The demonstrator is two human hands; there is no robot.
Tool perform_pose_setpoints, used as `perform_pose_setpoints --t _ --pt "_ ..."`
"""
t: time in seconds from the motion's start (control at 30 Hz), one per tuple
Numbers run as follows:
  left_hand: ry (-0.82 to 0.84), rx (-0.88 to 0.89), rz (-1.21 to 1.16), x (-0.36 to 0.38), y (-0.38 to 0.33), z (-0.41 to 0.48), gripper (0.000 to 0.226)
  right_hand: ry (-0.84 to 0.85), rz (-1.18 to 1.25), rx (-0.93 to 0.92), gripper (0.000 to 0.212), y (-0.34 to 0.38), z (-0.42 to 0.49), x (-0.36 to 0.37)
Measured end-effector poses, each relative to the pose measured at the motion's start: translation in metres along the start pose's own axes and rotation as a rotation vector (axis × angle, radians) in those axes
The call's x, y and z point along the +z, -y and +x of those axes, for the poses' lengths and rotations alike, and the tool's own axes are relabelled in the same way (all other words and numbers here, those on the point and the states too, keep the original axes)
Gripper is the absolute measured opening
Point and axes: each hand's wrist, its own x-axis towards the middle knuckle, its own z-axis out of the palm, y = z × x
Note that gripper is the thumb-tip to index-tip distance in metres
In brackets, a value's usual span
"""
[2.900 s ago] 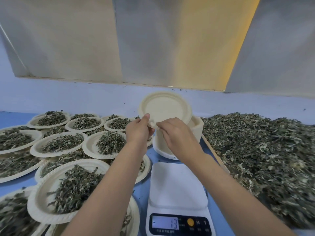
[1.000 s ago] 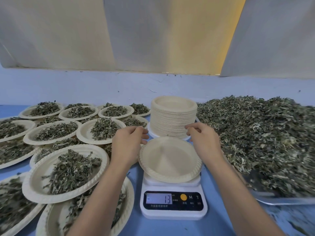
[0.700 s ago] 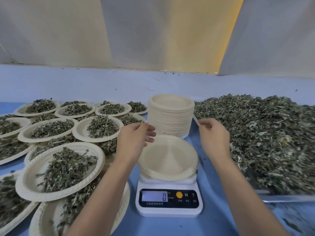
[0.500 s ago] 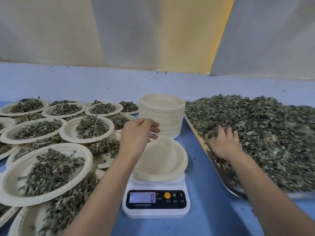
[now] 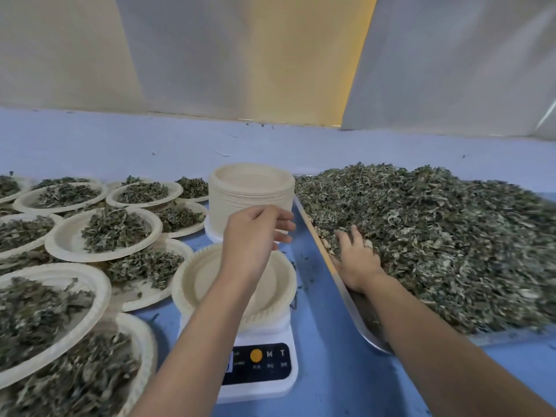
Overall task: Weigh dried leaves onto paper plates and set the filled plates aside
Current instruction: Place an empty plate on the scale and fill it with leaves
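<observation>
At 6 o'clock, a scale [image 5: 261, 371] carries an empty paper plate [image 5: 204, 275]. The left hand [image 5: 252, 239] hovers above it, fingers loosely curled, holding nothing. At 2 o'clock the right hand [image 5: 358, 260] lies spread on the dried leaves [image 5: 445, 242]. Filling seems about to start: next, a handful must be scooped across.

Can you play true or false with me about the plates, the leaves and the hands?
1. The plate on the scale is full of leaves. False: it is empty.
2. The right hand is in the big leaf pile. True.
3. The left hand holds a plate. False: it hovers over the plate on the scale, holding nothing.
4. A stack of empty plates stands behind the scale. True.
</observation>
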Motion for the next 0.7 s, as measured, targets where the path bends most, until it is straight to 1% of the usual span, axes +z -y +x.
perform_pose_setpoints --t 0.07,0.1,0.13,0.17,0.2,0.27,0.33,0.37,0.43,0.53,0.63,0.7 --pt "0.007 -0.001 0.000 0.003 0.000 -0.002 0.027 -0.205 -0.116 -0.074 0.041 0.001 0.000 -0.005" --pt "0.013 -0.001 0.003 0.005 0.000 -0.004 0.028 -0.317 -0.185 -0.069 0.035 0.002 0.000 -0.008" --pt "0.020 0.000 0.009 0.006 0.000 -0.005 0.029 -0.399 -0.244 -0.032 0.032 0.002 0.000 -0.009" --pt "0.031 0.004 0.020 0.009 0.000 -0.007 0.029 -0.428 -0.270 0.038 0.033 0.001 -0.001 -0.010" --pt "0.039 0.008 0.032 0.010 0.000 -0.008 0.030 -0.404 -0.255 0.133 0.038 -0.001 -0.001 -0.010" --pt "0.053 0.017 0.047 0.013 0.001 -0.010 0.031 -0.284 -0.143 0.328 0.051 -0.009 -0.003 -0.009" --pt "0.062 0.018 0.059 0.016 0.002 -0.011 0.030 -0.160 0.009 0.434 0.060 -0.016 -0.004 -0.009" --pt "0.066 0.015 0.068 0.017 0.002 -0.011 0.030 -0.131 0.062 0.443 0.060 -0.017 -0.004 -0.009" --pt "0.074 0.012 0.076 0.019 0.003 -0.011 0.030 -0.122 0.065 0.411 0.056 -0.014 -0.005 -0.008" --pt "0.070 0.013 0.069 0.018 0.002 -0.011 0.030 -0.111 -0.002 0.326 0.055 -0.003 -0.005 -0.007" --pt "0.057 0.014 0.050 0.016 0.000 -0.011 0.030 -0.122 0.056 0.108 0.045 0.008 -0.005 -0.006" --pt "0.052 0.008 0.038 0.015 -0.002 -0.011 0.030 -0.186 0.144 -0.020 0.043 0.011 -0.005 -0.005"
